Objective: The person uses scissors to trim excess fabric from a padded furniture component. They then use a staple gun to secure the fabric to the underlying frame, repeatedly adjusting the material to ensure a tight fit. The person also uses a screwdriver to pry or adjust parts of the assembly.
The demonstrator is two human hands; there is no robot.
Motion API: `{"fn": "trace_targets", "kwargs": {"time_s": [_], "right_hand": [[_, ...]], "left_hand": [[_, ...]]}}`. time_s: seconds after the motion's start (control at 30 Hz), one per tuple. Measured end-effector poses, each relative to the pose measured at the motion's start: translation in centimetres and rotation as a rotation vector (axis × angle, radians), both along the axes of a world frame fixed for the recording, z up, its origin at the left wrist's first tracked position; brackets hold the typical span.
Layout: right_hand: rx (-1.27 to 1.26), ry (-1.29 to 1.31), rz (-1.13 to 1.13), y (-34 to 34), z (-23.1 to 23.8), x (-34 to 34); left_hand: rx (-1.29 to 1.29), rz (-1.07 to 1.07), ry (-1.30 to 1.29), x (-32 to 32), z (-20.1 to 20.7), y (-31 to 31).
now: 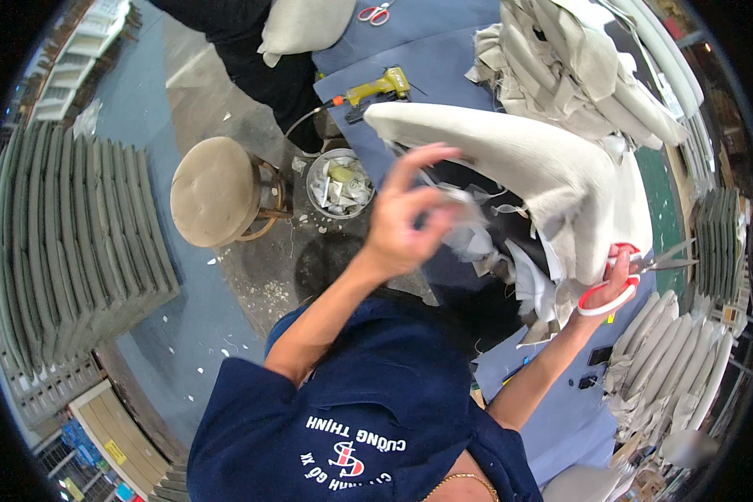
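Right hand point(615, 280) gripping scissors point(630, 290), closer to cushion point(510, 155). Cushion runs kinda 10-to-4, sits 2 o'clock from left hand point(406, 226) (curled, can't tell if pinching anything).

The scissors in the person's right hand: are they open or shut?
Open: the scissors show two blades spread apart in a V.

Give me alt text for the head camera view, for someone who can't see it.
A person's right hand holds red-and-white-handled scissors, blades spread, beside a curved beige upholstered piece over a blue table covering; the blurred left hand is near loose white scraps. At left are a round stool, a bin and many grey-green panels.
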State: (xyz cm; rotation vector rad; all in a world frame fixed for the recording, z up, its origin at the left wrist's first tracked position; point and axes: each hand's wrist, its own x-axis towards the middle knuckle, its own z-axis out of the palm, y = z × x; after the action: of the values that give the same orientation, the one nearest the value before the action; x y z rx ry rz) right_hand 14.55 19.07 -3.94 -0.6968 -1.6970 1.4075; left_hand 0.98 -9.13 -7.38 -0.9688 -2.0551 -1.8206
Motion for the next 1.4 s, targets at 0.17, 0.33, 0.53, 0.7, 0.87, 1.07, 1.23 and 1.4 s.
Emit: {"fn": "trace_targets", "kwargs": {"time_s": [0.17,0.33,0.53,0.7,0.87,1.07,1.23,1.4], "right_hand": [[0.16,-0.054,0.006,0.3,0.6,-2.1],[0.234,-0.087,-0.012,1.0,0.8,-3.2],[0.168,-0.073,-0.097,1.1,0.8,-2.1],[0.228,-0.058,-0.085,0.7,0.9,-2.3],[0.265,-0.035,-0.181,-0.6,1.0,-2.3],[0.13,-0.068,-0.209,1.8,-0.4,3.0],[0.235,-0.489,-0.759,8.3,-9.9,12.1],[-0.314,-0.923,-0.687,11.3,-25.4,25.0]], "left_hand": [[-0.181,0.397,-0.438,-3.5,-13.2,-7.8],[-0.557,0.596,-0.721,-9.8,-27.4,-15.5],[-0.214,0.402,-0.473,-11.2,-15.1,-9.8],[-0.053,-0.079,-0.047,-8.3,4.5,0.9],[-0.07,-0.191,0.098,-3.6,11.2,10.1],[-0.053,-0.117,0.145,-1.4,10.3,14.0],[-0.003,-0.078,0.037,-5.3,9.7,13.4],[0.072,-0.391,-0.103,-11.4,8.4,13.7]]}}
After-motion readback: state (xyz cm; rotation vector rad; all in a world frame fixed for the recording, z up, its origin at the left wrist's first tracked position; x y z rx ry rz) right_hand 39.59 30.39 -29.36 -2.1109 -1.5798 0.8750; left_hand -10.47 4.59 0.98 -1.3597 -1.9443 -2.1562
